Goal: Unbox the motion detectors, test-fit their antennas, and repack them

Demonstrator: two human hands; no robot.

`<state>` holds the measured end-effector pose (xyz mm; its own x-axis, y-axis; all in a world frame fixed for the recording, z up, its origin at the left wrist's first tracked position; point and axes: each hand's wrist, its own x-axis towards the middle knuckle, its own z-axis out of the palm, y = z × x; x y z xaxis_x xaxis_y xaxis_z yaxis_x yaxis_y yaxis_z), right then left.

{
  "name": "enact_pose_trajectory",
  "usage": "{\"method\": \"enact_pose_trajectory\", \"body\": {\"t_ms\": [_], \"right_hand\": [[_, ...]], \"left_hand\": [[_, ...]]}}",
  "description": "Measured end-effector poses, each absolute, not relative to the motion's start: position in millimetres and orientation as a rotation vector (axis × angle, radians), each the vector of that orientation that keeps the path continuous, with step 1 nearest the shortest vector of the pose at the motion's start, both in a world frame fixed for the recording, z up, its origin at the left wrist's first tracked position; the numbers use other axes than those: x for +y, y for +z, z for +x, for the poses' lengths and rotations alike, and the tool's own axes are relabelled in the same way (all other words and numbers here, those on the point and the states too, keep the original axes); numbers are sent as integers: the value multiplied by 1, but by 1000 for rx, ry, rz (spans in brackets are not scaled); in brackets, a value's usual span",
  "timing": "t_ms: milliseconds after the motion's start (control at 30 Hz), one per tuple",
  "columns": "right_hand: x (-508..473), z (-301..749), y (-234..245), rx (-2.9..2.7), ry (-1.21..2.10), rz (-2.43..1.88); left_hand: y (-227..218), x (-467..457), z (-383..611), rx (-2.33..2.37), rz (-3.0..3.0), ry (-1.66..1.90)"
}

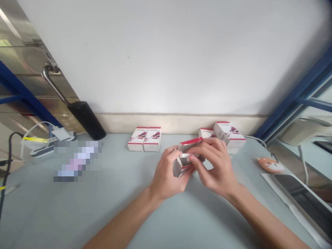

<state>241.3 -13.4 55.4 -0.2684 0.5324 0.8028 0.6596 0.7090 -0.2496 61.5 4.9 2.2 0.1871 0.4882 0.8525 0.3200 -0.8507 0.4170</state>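
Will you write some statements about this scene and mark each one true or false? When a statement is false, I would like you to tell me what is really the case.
1. The left hand and the right hand both hold one small white-and-red carton. True.
2. This carton is fully closed. False: it is open, and its inside shows.
3. Two similar cartons sit side by side on the table, beyond the hands. True.
4. The fox-faced orange object lies on the left side of the table. False: it lies on the right side.
5. A power strip with cables lies at the far left of the view. True.
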Motion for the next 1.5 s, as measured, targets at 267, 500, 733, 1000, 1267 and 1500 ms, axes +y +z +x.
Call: {"method": "enact_pose_trajectory", "body": {"t_ms": [267, 500, 733, 1000, 1267, 1500], "right_hand": [[-9, 248, 55, -1984, -106, -980], [-11, 240, 54, -1934, -192, -956], [-12, 243, 57, -2063, -212, -1007], [-12, 252, 59, -2202, -129, -966], [1, 270, 61, -2190, -363, -957], [15, 318, 61, -2061, -130, -1623]], "left_hand": [[5, 5, 61, 804, 2389, 1771], [11, 6, 58, 753, 2466, 1777], [8, 10, 57, 783, 2416, 1785], [8, 11, 56, 786, 2409, 1774], [15, 14, 49, 877, 2332, 1492], [21, 12, 47, 1007, 2533, 1329]]}}
